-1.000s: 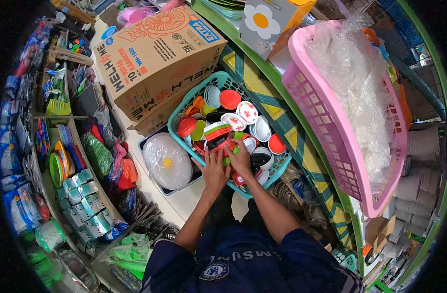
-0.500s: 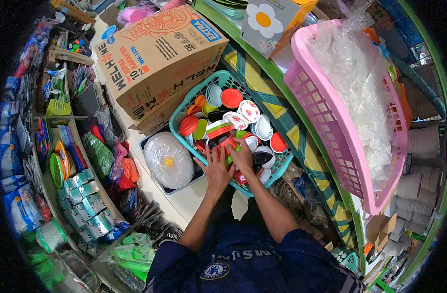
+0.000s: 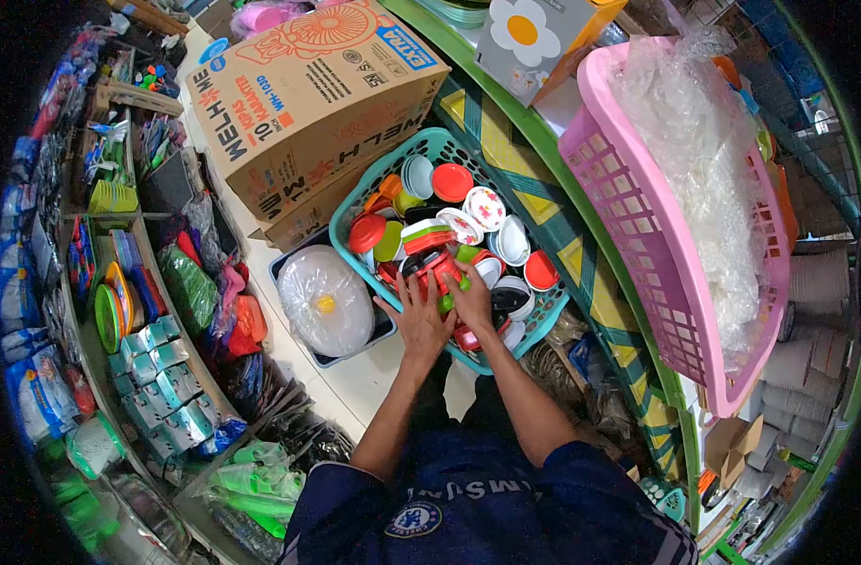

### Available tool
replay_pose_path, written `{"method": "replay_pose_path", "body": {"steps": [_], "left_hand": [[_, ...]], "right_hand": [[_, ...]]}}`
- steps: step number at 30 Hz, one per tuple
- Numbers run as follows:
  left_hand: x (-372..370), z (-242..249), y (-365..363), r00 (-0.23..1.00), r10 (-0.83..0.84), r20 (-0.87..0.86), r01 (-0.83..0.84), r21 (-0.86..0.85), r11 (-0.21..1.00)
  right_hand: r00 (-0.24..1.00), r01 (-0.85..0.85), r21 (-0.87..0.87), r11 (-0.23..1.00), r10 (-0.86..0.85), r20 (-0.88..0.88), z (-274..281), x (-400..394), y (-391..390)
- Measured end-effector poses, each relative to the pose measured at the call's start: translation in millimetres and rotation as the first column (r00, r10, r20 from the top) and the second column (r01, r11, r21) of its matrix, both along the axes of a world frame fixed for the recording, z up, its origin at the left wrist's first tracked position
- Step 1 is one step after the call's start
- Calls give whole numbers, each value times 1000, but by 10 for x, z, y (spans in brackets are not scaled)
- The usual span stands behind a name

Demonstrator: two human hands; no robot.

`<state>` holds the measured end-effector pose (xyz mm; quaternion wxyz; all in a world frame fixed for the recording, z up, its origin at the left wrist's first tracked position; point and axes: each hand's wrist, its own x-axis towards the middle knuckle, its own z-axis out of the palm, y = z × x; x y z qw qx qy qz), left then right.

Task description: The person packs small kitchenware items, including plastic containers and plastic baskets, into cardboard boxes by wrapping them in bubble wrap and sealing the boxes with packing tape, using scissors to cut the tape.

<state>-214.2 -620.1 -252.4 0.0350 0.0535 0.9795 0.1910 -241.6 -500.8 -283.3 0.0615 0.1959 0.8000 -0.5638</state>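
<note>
- The left hand (image 3: 421, 315) reaches into the near side of the teal basket (image 3: 340, 222), fingers spread and bent over red pieces (image 3: 437, 270); I cannot tell whether it grips one.
- The right hand (image 3: 472, 301) is beside it, fingers curled down at the same pieces; its grasp is also unclear.
- The red pieces lie inside the teal basket, near a stack of red, green and white dishes (image 3: 427, 235).
- Floral dishes (image 3: 485, 209) lie farther back, near a round red dish (image 3: 452, 182).
- Left of the basket is a plastic-wrapped white container (image 3: 325, 301); behind that, a cardboard box (image 3: 308, 104).
- A pink basket (image 3: 628, 198) holding clear plastic (image 3: 689, 169) stands to the right.
</note>
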Motion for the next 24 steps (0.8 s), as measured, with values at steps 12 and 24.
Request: {"method": "replay_pose_path", "body": {"steps": [12,24], "left_hand": [[7,-7,-25,998,-47,-34,47,-21,999],[40,-7,-53,986,-112,-123,104,-67,992]], "right_hand": [[998,54,-37,998,-53,26,29,39,-22],[991,130,27,991,-129,-35,-27,55,-79]]}}
